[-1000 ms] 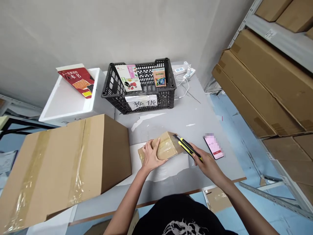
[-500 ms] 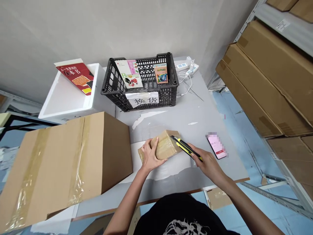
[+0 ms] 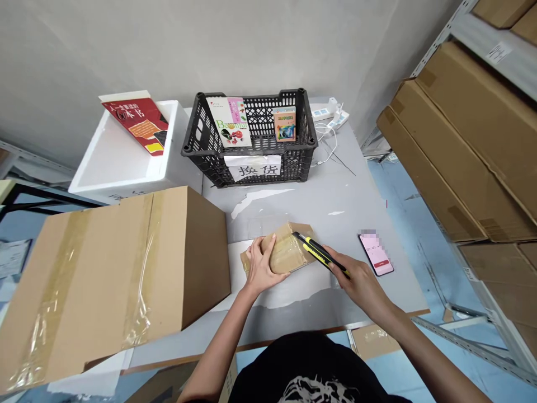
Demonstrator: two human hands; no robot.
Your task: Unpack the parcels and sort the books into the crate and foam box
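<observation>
A small brown package (image 3: 289, 249), wrapped in clear tape, lies on the grey table. My left hand (image 3: 262, 266) grips its left part, thumb and fingers spread around it. In my right hand (image 3: 352, 274) is a black and yellow utility knife (image 3: 321, 254), the fingers closed round its handle. The knife's tip end lies over the top of the package near its right side; whether the blade cuts in cannot be made out.
A large taped carton (image 3: 113, 274) stands at the left. Behind are a white foam box (image 3: 126, 187) with a red book (image 3: 138, 123) and a black crate (image 3: 251, 148) holding books. A phone (image 3: 376, 254) lies right. Cartons (image 3: 470, 145) fill the shelf beyond.
The view has shifted slightly, so the crate, boxes and phone appear a little farther right. Both hands, the package and the knife keep nearly the same pose.
</observation>
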